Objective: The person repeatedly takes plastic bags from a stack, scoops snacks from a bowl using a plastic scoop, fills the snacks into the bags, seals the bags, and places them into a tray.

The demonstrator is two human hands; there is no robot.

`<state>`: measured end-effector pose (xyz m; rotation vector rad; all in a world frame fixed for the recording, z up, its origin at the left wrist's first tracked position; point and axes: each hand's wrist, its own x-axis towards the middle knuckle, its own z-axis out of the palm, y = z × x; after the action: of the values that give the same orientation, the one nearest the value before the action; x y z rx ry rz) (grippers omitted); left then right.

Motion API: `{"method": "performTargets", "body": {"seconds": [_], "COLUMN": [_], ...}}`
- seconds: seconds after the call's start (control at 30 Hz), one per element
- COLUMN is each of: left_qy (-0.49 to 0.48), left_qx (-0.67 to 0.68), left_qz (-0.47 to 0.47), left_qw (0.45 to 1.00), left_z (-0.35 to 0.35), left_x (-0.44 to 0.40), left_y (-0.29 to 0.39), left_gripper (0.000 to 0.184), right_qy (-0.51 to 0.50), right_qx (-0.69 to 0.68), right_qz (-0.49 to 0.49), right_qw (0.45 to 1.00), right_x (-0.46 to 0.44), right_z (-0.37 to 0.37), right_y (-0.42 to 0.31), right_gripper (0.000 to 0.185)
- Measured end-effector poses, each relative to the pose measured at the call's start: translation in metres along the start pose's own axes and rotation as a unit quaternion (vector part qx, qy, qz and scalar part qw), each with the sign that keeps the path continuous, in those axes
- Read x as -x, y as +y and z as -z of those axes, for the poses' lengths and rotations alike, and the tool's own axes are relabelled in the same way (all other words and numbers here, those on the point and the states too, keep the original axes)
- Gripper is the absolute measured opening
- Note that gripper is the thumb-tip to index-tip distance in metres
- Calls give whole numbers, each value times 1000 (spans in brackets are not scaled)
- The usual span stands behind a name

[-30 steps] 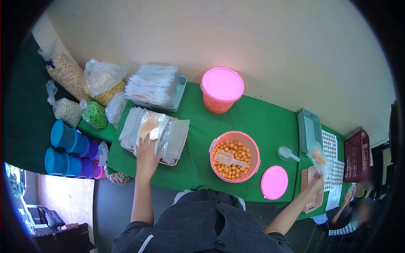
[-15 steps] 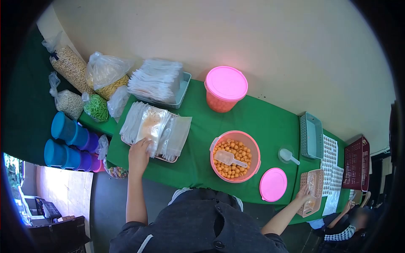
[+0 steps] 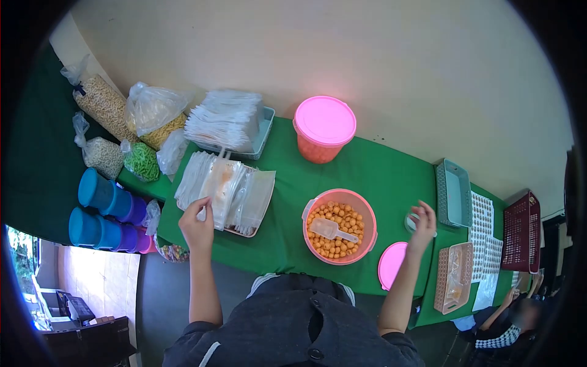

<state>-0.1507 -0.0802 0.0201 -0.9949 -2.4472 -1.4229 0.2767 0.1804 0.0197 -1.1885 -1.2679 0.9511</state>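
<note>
My left hand [image 3: 197, 226] is at the front left of the tray of plastic bags, thumb and fingers pinched at the lower edge of a clear plastic bag [image 3: 219, 181] with orange-brown smudges. More flat bags [image 3: 255, 194] lie stacked beside it. My right hand [image 3: 422, 227] is raised over the small clear dish, fingers curled but apart, holding nothing; it hides most of the scoop there. Between my hands stands a pink tub [image 3: 370, 215] of round orange snack balls [image 3: 335, 246], with a clear scoop [image 3: 327, 229] lying on them. A peach basket [image 3: 466, 257] holds filled packets.
A lidded pink tub [image 3: 324, 128] and a bag stack [image 3: 223, 119] stand by the wall. A pink lid [image 3: 390, 269], teal basket [image 3: 452, 192], sticker sheets [image 3: 481, 220] and maroon basket [image 3: 521, 235] are right. Snack sacks [image 3: 104, 107] and blue containers [image 3: 96, 186] are left. Another person sits far right.
My right hand has left the packet in the peach basket and moved up and left over the small dish. My left hand has shifted slightly, now pinching the bag's edge.
</note>
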Motion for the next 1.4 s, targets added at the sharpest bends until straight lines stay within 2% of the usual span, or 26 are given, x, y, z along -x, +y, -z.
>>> {"method": "performTargets", "body": {"seconds": [0.03, 0.07, 0.1, 0.17, 0.2, 0.27, 0.33, 0.4, 0.43, 0.5, 0.53, 0.6, 0.7, 0.77, 0.8, 0.87, 1.1, 1.2, 1.27, 1.4], "left_qy": [-4, -3, -58, -156, -156, -217, -199, -90, -91, 1, 0, -63, -139, -209, -208, -311, -322, -341, -331, -354], "left_qx": [-45, -46, -102, -168, -167, -144, -156, -57, -56, 141, 140, 315, 416, 450, 450, 437, 434, 440, 495, 505], "left_qz": [-40, -38, -25, 12, 11, 51, 47, -2, -2, 127, 128, 152, 194, 177, 176, 194, 177, 178, 201, 175], "left_qw": [998, 998, 993, 973, 973, 964, 966, 994, 994, 982, 982, 935, 878, 850, 850, 821, 823, 812, 778, 768], "left_z": [-1, -3, -7, -14, -18, -22, -21, -20, -18, -14, -12, -12, -27, -44, -51, -62, -71, -71, -72, -68], "left_x": [0, 2, 2, 4, 8, 19, 22, 26, 24, 23, 22, 20, 34, 50, 57, 64, 63, 62, 64, 65], "left_y": [5, 6, 6, -3, -13, -30, -23, -22, -9, 22, 31, 47, 94, 113, 115, 116, 118, 111, 107, 115], "left_gripper": [12, 12, 11, 14, 14, 16, 18, 18, 18, 25, 25, 35, 30, 27, 27, 29, 30, 32, 34, 36], "right_qy": [-51, -102, -105, -186, -185, -210, -212, -226, -225, -242, -243, -321, -369, -422, -423, -410, -390, -423, -474, -476], "right_qx": [16, 32, 30, 21, 21, 45, 58, 70, 71, 60, 60, 40, 34, 17, 17, 84, 70, 19, -18, 21], "right_qz": [32, 65, 66, 56, 56, 58, 48, 38, 37, 42, 40, 40, 86, 125, 126, 138, 121, 95, 69, 55], "right_qw": [998, 992, 992, 981, 981, 975, 974, 971, 971, 967, 967, 946, 925, 898, 897, 898, 910, 901, 878, 877], "right_x": [7, 13, 18, 25, 26, 29, 35, 41, 45, 59, 67, 85, 114, 127, 128, 128, 134, 130, 125, 129], "right_z": [-18, -34, -45, -60, -63, -65, -64, -62, -63, -68, -71, -80, -97, -107, -110, -117, -118, -115, -113, -112], "right_y": [-5, -9, -13, -17, -18, -19, -24, -25, -29, -42, -48, -59, -84, -97, -97, -96, -88, -89, -87, -95], "right_gripper": [22, 21, 21, 19, 19, 18, 18, 18, 18, 17, 17, 19, 25, 39, 39, 48, 51, 53, 53, 54]}}
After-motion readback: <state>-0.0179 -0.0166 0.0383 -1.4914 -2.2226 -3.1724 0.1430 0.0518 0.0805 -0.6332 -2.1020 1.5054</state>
